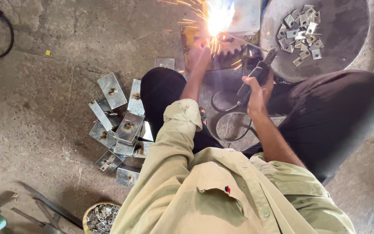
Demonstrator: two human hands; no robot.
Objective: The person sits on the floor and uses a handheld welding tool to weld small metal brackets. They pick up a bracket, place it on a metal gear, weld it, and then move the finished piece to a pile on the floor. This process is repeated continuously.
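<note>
My right hand (256, 89) grips a black welding electrode holder (256, 76), whose thin rod runs up-left to a bright white arc (218, 19) throwing orange sparks. My left hand (199, 55) rests on a metal workpiece (234, 19) just below the arc, steadying it on a rusty plate (221, 54). I squat over the work in dark trousers and a khaki shirt. The glare hides the weld spot itself.
A pile of welded grey metal plates (117, 125) lies on the concrete floor at my left. A round metal tray (347, 39) with several small square pieces (301, 32) sits upper right. A bowl of small metal bits (101, 216) stands lower left. Black cable loops (232, 125) lie between my knees.
</note>
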